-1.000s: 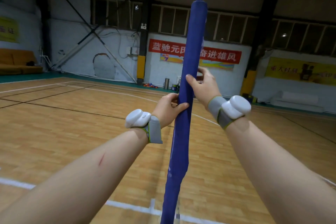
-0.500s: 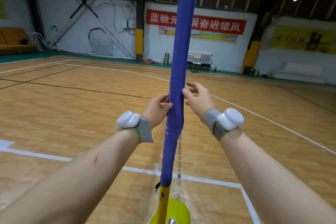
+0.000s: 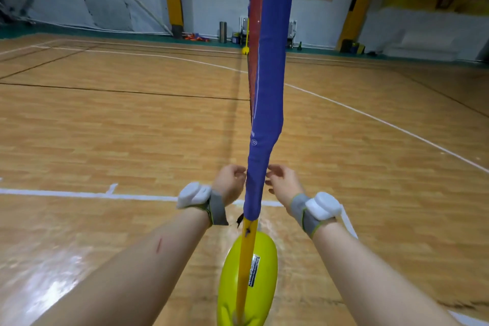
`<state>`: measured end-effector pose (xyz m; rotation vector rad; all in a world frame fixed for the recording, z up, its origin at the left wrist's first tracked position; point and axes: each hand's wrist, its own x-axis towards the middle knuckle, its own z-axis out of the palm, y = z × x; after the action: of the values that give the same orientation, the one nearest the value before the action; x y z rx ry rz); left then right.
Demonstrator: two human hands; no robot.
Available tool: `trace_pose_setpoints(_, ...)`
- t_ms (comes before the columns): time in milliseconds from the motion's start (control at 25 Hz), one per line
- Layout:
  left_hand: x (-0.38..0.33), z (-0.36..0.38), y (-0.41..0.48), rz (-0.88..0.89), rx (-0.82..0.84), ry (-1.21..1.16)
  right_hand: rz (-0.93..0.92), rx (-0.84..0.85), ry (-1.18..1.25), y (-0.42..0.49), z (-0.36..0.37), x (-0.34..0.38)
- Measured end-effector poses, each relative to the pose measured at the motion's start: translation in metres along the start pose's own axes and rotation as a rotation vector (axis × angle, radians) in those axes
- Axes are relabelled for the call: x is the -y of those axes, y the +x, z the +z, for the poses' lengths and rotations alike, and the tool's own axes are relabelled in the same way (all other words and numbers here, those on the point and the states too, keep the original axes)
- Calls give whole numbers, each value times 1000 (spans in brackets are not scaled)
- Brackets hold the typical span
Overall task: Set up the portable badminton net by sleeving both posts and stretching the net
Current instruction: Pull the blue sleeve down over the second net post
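So the blue sleeve (image 3: 270,74) runs pretty much straight up and down over the yellow post (image 3: 247,246), long axis vertical, leaning a touch to the right toward the top, and its upper end is cut off by the frame. Below the sleeve's bottom hem the bare post drops into a yellow-green base (image 3: 264,259) on the wooden floor (image 3: 105,127); the base's near end is cropped too. Left hand (image 3: 230,184) sits right against the sleeve's left side near the hem and right hand (image 3: 284,184) against its right side. Both have fingers curled in, tips at the cloth, but it's blurry (can't tell if either is actually pinching fabric or just touching it). Behind the sleeve the reddish net (image 3: 254,34) shows edge-on as a thin strip, heading to a second post (image 3: 247,32), tiny and far beyond the sleeve. Count: two posts, one sleeve visible, one net, two hands.
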<state>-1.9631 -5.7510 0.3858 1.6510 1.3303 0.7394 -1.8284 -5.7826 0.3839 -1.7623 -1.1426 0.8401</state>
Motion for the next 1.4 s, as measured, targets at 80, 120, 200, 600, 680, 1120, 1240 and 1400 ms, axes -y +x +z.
trace_pose_setpoints(80, 23, 10, 2, -24, 51, 6, 77, 11, -10, 4, 12, -27)
trace_pose_setpoints(120, 35, 16, 6, -39, 67, 2, 110, 3, 1, 8, 17, -38)
trace_pose_setpoints(200, 52, 26, 16, -69, 104, -5, 161, 1, 37, 15, 28, -54)
trace_pose_setpoints(600, 89, 59, 61, -205, 107, 26, 448, 81, 183, 50, 45, -83)
trace_pose_setpoints(680, 90, 60, 65, -215, 136, 31, 473, 128, 171, 53, 47, -84)
trace_pose_setpoints(1120, 102, 61, 73, -248, 210, 74, 578, 115, 154, 69, 60, -96)
trace_pose_setpoints(1240, 104, 63, 68, -238, 181, 78, 581, 83, 183, 65, 62, -98)
trace_pose_setpoints(1400, 95, 58, 63, -242, 161, -18, 553, 47, 261, 52, 61, -94)
